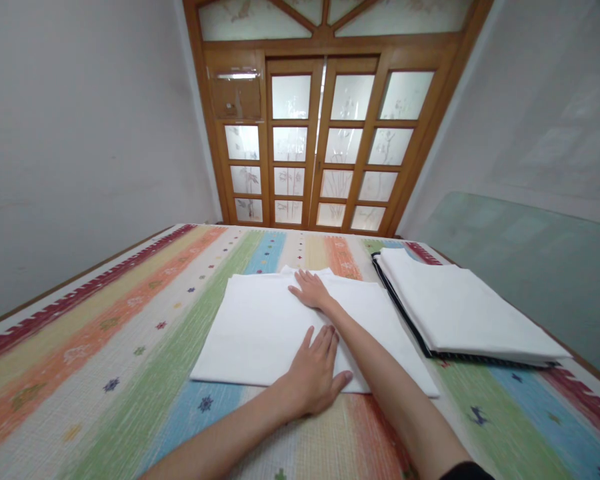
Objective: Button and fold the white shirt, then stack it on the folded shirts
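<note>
A folded white garment (260, 327) lies flat on the striped bed cover, with a narrow piece that looks like a collar showing at its far edge. My right hand (311, 291) rests on its upper middle, palm down, with the fingers stretched out. Closer to me, my left hand (317, 373) lies across the near part of the cloth, fingers extended and thumb out to the right. Both hands press on the fabric and neither grips it. The right forearm crosses over the garment's right half and hides part of it.
To the right sits a stack of folded white cloth (460, 307) on top of dark folded cloth (403, 300). The multicoloured bed cover (145, 340) spreads beneath everything. A pale green headboard-like panel (525, 267) stands along the right wall. Wooden glazed doors (317, 143) are at the back.
</note>
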`<state>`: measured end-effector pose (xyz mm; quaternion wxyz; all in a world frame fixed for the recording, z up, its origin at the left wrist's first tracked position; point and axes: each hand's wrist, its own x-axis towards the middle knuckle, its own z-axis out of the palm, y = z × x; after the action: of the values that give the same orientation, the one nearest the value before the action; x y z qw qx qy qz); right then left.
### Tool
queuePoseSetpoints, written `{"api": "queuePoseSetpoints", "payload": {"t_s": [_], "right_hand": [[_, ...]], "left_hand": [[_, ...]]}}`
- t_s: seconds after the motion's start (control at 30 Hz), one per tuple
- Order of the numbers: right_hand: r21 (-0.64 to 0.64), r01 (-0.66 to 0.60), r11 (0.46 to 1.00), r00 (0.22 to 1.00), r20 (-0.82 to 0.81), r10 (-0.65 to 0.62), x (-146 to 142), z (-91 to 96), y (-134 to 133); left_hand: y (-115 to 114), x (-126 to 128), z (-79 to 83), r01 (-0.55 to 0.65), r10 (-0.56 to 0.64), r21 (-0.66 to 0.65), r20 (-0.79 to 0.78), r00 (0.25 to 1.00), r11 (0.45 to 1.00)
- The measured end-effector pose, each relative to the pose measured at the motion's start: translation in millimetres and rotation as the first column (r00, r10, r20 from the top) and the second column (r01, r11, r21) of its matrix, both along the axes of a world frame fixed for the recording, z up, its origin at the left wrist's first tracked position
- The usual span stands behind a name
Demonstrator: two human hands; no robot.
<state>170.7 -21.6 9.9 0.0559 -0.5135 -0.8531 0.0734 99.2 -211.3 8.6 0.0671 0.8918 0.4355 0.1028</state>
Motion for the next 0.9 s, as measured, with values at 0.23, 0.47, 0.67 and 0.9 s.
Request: {"api": "queuePoseSetpoints", "payload": {"t_s": [0.23, 0.47, 0.67, 0.9], "right_hand": [[-0.05, 0.059, 0.997, 0.998, 0.014, -0.059, 7, 3.1, 16], [-0.053, 0.129, 0.99, 0.991, 0.024, -0.128, 14, 12.2, 17], [-0.039, 0.241, 0.97, 0.97, 0.021, -0.241, 37, 16.9, 14], [-0.032, 0.347, 0.937, 0.938, -0.015, -0.347, 78, 13.6, 9]], "left_hand": [[6, -5, -5.9, 0.034, -0.033, 0.055, -0.027, 0.999, 0.998], [10, -24, -4.1, 0.117, -0.114, 0.046, -0.058, 0.992, 0.992], [20, -58, 0.5, 0.231, -0.231, -0.017, -0.061, 0.971, 0.973], [33, -113, 9.3, 0.006, -0.02, -0.08, -0.168, 0.986, 0.997]]}}
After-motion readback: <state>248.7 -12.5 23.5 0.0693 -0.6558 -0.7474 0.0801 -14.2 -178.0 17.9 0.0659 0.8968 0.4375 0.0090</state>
